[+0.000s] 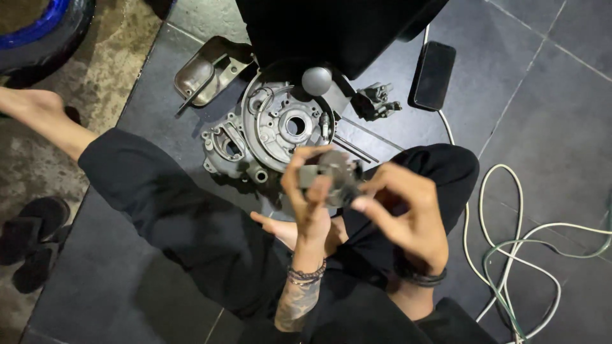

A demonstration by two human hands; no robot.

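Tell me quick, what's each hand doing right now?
Left hand: closed on the small grey metal engine part.
Right hand: fingertips pinch the same part; other fingers spread.

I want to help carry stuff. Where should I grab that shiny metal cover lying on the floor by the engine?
Probably best by its flat bracket end, coming from above on the right. The metal cover lies open side up, its rounded bowl at the left and a flat flange toward the engine case. The flange gives fingers an edge to pinch; the bowl is smooth and curved. The person's hands are busy with a small part.
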